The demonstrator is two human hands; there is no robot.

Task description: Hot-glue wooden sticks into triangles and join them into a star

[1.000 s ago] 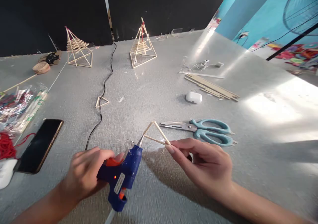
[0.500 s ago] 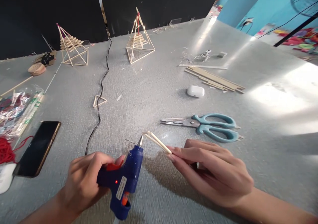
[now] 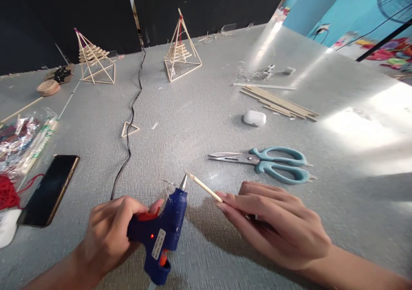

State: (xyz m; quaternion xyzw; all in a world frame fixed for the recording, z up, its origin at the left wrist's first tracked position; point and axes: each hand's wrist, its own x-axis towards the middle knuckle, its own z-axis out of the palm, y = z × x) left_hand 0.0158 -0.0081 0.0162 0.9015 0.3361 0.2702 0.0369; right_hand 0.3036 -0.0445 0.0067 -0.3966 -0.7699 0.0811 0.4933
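My left hand (image 3: pixel 107 230) grips a blue hot glue gun (image 3: pixel 162 230) with an orange trigger; its metal nozzle points up and right. My right hand (image 3: pixel 273 223) pinches a small frame of thin wooden sticks (image 3: pixel 203 187) by its near end. The frame is seen edge-on, so it looks like a single stick. Its far tip sits right beside the glue gun's nozzle.
Teal scissors (image 3: pixel 267 163) lie just beyond my right hand. A white earbud case (image 3: pixel 254 118), loose wooden sticks (image 3: pixel 280 102), two stick pyramids (image 3: pixel 180 49) (image 3: pixel 94 60), a small stick triangle (image 3: pixel 129 129), a black cord (image 3: pixel 130 122), a phone (image 3: pixel 48 191) and red thread (image 3: pixel 7 192) lie on the grey table.
My right hand turned the stick frame from an open triangle shape to edge-on and lowered it slightly. The glue gun stayed by its tip.
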